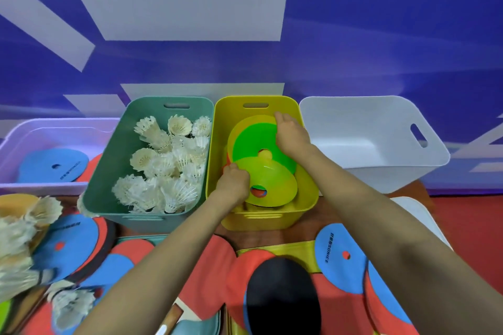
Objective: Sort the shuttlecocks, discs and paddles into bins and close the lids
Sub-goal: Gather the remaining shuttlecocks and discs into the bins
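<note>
Yellow bin (261, 217) — disc step under way: left hand (234, 181) grips the discs (253, 141) inside it, right hand (291, 133) lies flat on them. Next, likely — reach blue discs (340, 258) in front.

Blue wall (381, 35) with pale grey panels (185, 11)
</note>
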